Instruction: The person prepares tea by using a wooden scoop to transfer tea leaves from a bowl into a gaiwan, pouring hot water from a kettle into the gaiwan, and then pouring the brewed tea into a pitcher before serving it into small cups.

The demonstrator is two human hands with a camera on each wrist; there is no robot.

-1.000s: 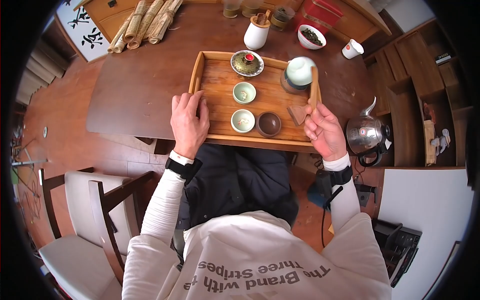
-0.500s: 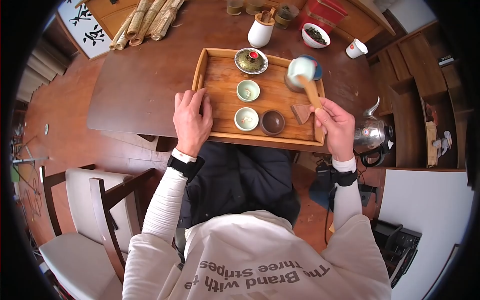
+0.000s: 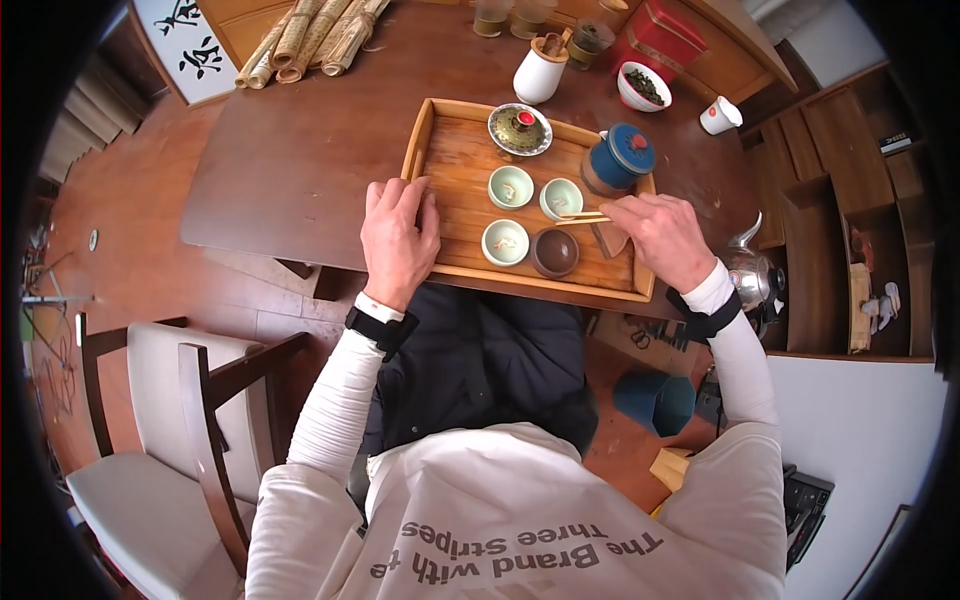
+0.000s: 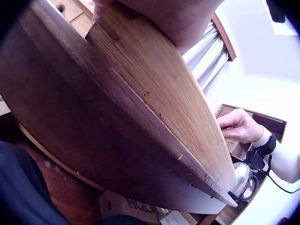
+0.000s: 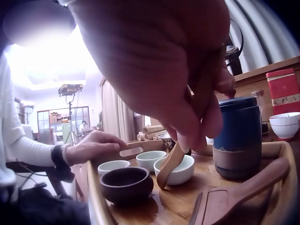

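In the head view, the left hand [image 3: 400, 240] grips the near left corner of the wooden tray [image 3: 530, 281], fingers curled over its rim. The right hand [image 3: 668, 238] pinches wooden tongs [image 3: 585, 218], whose tips are at a pale green cup [image 3: 560, 198]. That cup stands upright on the tray in the right wrist view, one tong arm [image 5: 170, 168] against its side. Beside it are two more green cups [image 3: 510, 187] [image 3: 505, 243] and a dark brown cup [image 3: 555, 252]. The right hand partly covers a brown brush-like tool [image 3: 610, 240].
A blue lidded jar [image 3: 622, 158] and a patterned lidded bowl [image 3: 520, 130] stand on the tray. Behind it are a white utensil holder [image 3: 540, 75], a bowl of leaves [image 3: 643, 87] and a red box [image 3: 657, 42]. A metal kettle [image 3: 752, 278] is at the right.
The right hand has turned over and brought the pale green cup down from above the jar to the tray among the other cups. The left hand has kept its place on the tray.
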